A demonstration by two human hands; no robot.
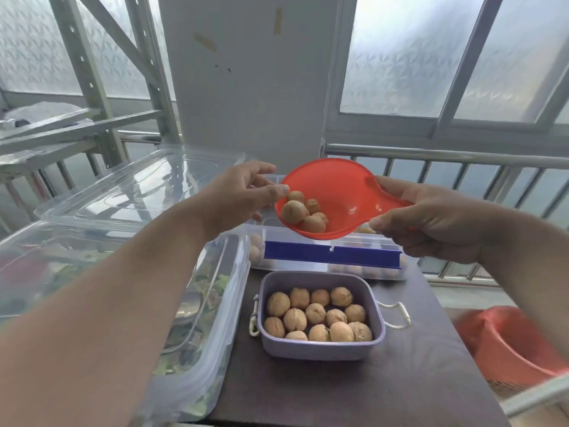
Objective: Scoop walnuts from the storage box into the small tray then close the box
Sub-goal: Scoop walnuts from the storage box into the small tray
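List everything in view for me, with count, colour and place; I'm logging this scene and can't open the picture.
scoop: one, red-orange, held above the storage box
walnuts in scoop: about five, brown, at its low left side
storage box: one, clear with a blue latch, behind the small tray, walnuts inside
small tray: one, lilac, table centre
walnuts in tray: about fourteen, brown, one layer
large clear container: one, transparent, left of the tray, leafy contents
clear lid: one, transparent, raised at left
table: one, dark brown
basket: one, red-orange, lower right, blurred
left hand: fingers at the scoop's left rim
right hand: grips the scoop handle
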